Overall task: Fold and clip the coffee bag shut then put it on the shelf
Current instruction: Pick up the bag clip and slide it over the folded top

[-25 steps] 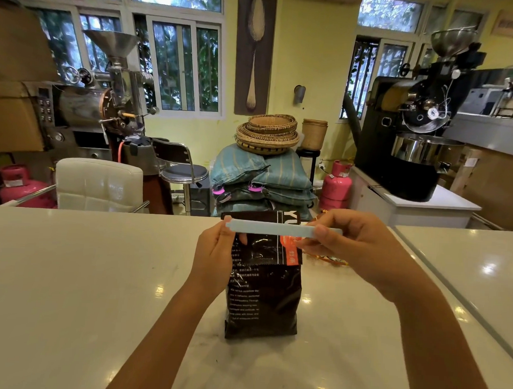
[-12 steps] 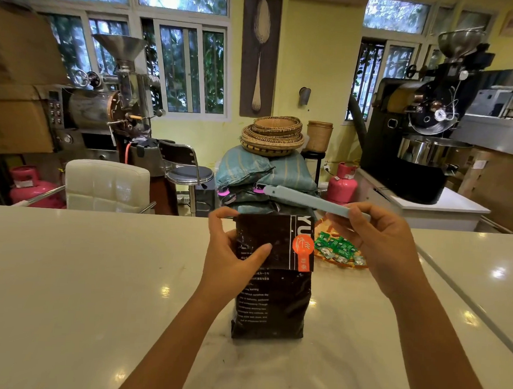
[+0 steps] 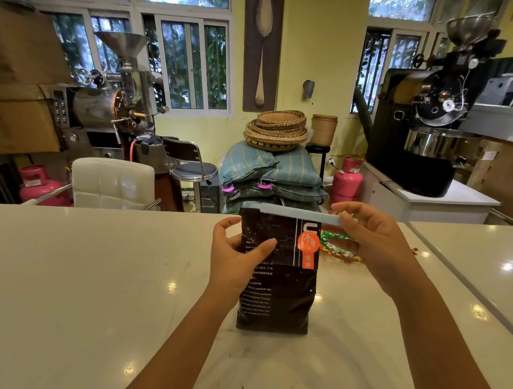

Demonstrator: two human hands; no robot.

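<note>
A dark brown coffee bag with an orange label stands upright on the white counter. Its top is folded down toward me. My left hand grips the bag's upper left side, thumb across the front of the fold. A long pale blue clip lies along the bag's top edge. My right hand pinches the clip's right end, just right of the bag.
A green and orange snack packet lies on the counter behind the bag, under my right hand. A seam splits the counter at right. Beyond the counter stand a white chair, coffee roasters and stacked sacks.
The clip was lifted and tilted above the bag half a second ago; now it has come down level onto the folded top edge. My left hand stays on the bag's fold.
</note>
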